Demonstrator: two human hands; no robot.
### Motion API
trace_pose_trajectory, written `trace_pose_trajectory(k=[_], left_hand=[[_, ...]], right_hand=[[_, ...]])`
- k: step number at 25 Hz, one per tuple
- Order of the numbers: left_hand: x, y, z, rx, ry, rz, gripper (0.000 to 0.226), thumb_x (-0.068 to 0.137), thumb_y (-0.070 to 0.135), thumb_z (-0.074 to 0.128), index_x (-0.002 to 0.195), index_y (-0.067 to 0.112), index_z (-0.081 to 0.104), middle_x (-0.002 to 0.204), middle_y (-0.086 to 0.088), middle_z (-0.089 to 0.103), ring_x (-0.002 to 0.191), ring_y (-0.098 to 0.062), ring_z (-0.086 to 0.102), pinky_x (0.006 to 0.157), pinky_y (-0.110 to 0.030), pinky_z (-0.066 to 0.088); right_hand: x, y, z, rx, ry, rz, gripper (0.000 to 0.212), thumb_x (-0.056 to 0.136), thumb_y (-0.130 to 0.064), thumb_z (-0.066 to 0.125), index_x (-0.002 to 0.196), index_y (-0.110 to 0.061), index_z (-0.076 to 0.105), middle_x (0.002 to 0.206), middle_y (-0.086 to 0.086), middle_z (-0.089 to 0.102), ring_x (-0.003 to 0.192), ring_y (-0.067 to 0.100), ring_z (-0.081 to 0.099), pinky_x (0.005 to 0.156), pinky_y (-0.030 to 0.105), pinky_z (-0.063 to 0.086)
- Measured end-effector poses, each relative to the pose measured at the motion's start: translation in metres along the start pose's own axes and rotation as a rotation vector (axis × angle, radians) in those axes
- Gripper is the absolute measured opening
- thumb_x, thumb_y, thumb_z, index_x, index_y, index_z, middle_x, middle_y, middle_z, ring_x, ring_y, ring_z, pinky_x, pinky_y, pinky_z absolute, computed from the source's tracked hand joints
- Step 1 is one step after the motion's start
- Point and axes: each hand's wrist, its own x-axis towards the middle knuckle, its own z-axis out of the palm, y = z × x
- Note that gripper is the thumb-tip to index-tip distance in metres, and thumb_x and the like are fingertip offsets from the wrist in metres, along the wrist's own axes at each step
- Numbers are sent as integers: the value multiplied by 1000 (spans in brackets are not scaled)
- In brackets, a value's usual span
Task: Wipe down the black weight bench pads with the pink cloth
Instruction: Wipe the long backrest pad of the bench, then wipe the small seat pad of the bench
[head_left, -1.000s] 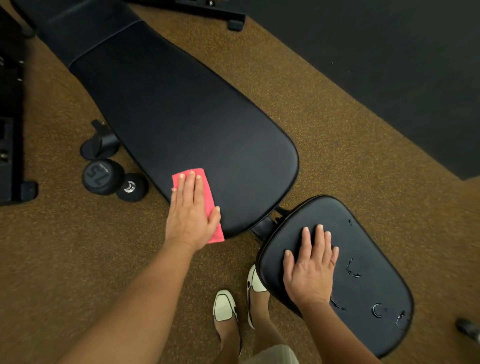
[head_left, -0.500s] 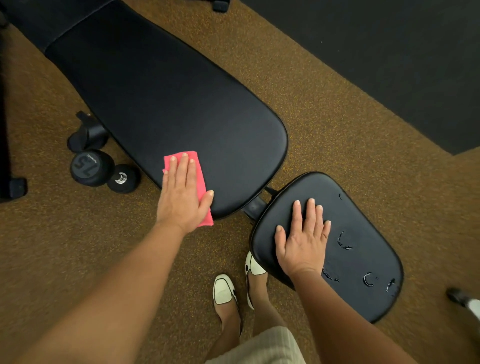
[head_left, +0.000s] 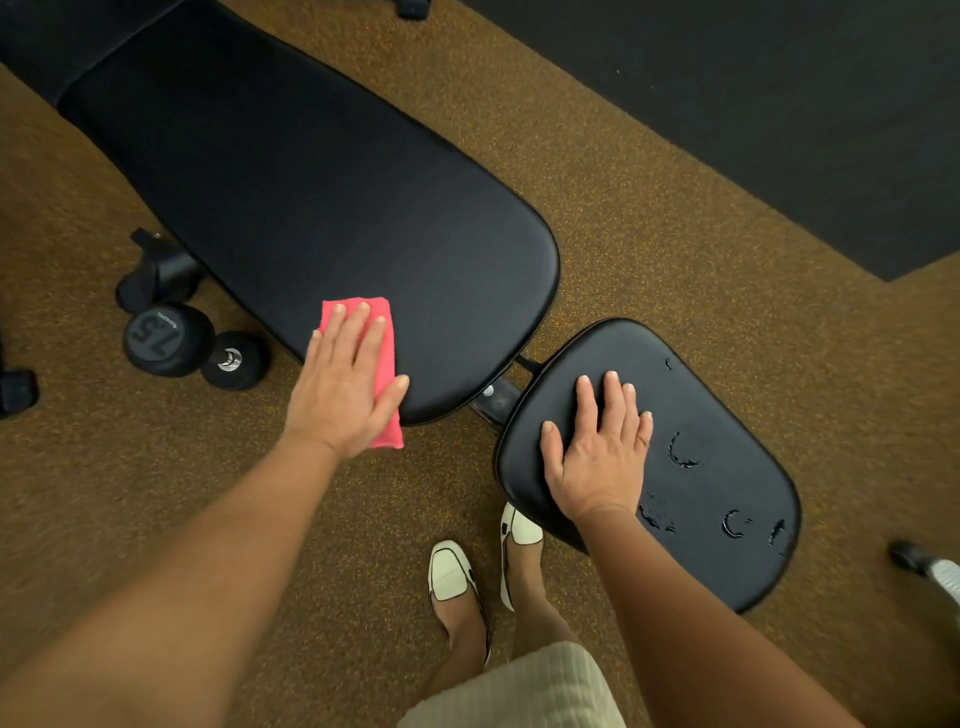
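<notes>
The long black back pad (head_left: 322, 197) of the weight bench runs from the upper left to the middle. A folded pink cloth (head_left: 387, 364) lies on its near left edge and hangs slightly over it. My left hand (head_left: 345, 384) presses flat on the cloth with straight fingers. The smaller black seat pad (head_left: 717, 431) sits lower right, its surface cracked in several spots. My right hand (head_left: 597, 447) rests flat on the seat pad's left part, fingers straight and spread.
Black dumbbells (head_left: 171, 338) lie on the brown speckled floor (head_left: 130, 493) left of the bench. A metal bracket (head_left: 493, 400) joins the two pads. My feet in white shoes (head_left: 452, 571) stand just below the seat pad. A black mat (head_left: 779, 104) covers the upper right.
My left hand and the cloth have slid a little away from me along the back pad's left edge. My right hand keeps its place on the seat pad.
</notes>
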Motion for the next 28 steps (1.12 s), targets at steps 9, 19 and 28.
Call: trace_pose_trajectory(k=[9, 19, 28], left_hand=[[-9, 25, 14, 83, -5, 34, 77, 95, 56, 27, 153, 7, 14, 161, -15, 7, 149, -30, -4, 120, -48, 3], [23, 69, 16, -318, 187, -704, 80, 92, 41, 46, 152, 0, 12, 160, -20, 0, 147, -38, -5, 118, -53, 6], [4, 105, 38, -205, 296, -366, 67, 88, 36, 39, 144, -1, 35, 156, -18, 26, 146, -37, 14, 119, -50, 9]], right_hand=[[-2, 0, 2, 3, 35, -7, 68, 92, -54, 35, 148, -16, 31, 155, 14, 23, 144, 33, 12, 117, 52, 5], [-1, 0, 1, 11, 31, -17, 69, 91, -54, 33, 148, -15, 31, 156, 15, 22, 144, 34, 14, 116, 53, 7], [0, 2, 5, 30, 41, -51, 69, 91, -51, 35, 147, -12, 31, 155, 18, 25, 143, 36, 17, 114, 56, 9]])
